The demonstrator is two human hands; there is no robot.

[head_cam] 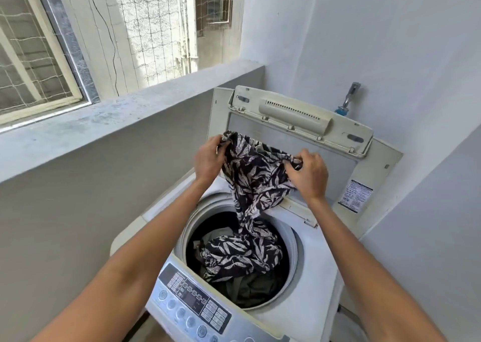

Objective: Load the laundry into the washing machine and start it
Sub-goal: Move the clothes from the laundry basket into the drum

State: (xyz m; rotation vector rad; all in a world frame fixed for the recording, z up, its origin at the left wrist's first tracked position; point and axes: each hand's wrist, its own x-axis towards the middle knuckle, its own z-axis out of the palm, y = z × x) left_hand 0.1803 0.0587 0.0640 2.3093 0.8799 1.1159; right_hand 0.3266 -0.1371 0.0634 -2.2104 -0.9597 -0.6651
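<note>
Both the left hand and right hand pinch the top edge of the dark leaf-printed cloth garment, which hangs lengthwise straight down into the white top-loading washing machine's round drum, its lower end already piled inside.

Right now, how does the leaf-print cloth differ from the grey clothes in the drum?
The leaf-print cloth is dark with pale leaves; the grey clothes look plain. The leaf-print cloth is held up by the left hand and right hand, with only its lower end in the drum; the grey clothes lie fully inside, under it. Both are crumpled laundry.
</note>
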